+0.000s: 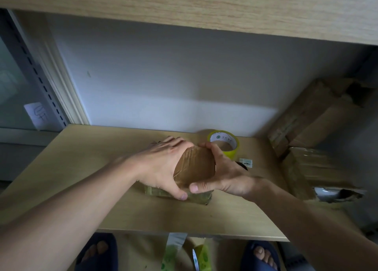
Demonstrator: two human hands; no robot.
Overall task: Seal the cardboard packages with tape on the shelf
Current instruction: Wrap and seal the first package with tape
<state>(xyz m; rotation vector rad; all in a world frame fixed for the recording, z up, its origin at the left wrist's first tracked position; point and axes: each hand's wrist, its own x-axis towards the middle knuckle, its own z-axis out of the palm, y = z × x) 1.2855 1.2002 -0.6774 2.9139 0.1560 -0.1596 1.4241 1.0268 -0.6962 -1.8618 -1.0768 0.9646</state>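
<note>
Both hands [194, 168] gripping taped package [194, 164], tape roll [224, 145] behind (print illegible)

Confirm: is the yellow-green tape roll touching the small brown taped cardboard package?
Cannot tell. In the head view the right hand grips the small brown taped cardboard package and covers the space between it and the yellow-green tape roll behind, so neither contact nor gap shows.
</note>
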